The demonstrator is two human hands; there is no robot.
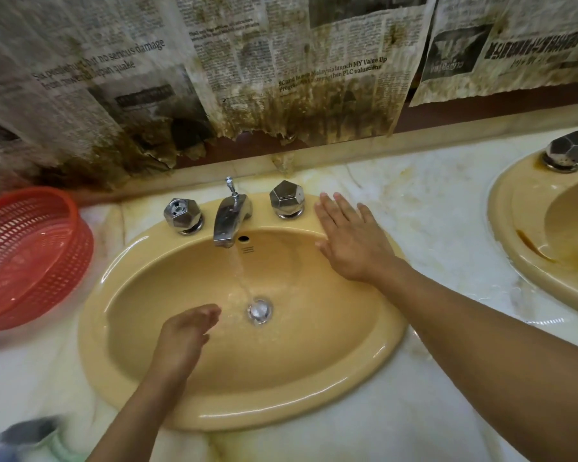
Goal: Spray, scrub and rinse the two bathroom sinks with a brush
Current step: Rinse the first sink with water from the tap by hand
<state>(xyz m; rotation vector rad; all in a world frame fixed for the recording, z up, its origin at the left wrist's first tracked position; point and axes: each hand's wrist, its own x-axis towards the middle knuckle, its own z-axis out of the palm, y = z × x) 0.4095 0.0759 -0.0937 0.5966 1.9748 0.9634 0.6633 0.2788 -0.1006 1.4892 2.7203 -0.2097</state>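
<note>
A yellow oval sink (314,388) fills the middle of the view. Water runs from its chrome faucet (229,221) down toward the metal drain (259,310). My left hand (184,338) is inside the basin just left of the drain, fingers loosely cupped, holding nothing. My right hand (351,238) lies flat over the sink's back right rim, fingers straight, just right of the right chrome knob (287,199). The left knob (182,215) stands left of the faucet. A second yellow sink (514,228), with brown stains, shows at the right edge. No brush or spray bottle is in sight.
A red plastic basket (30,255) stands on the marble counter (431,201) left of the sink. Stained, torn newspaper (247,68) covers the wall behind. A blurred grey and green object (37,438) sits at the bottom left corner.
</note>
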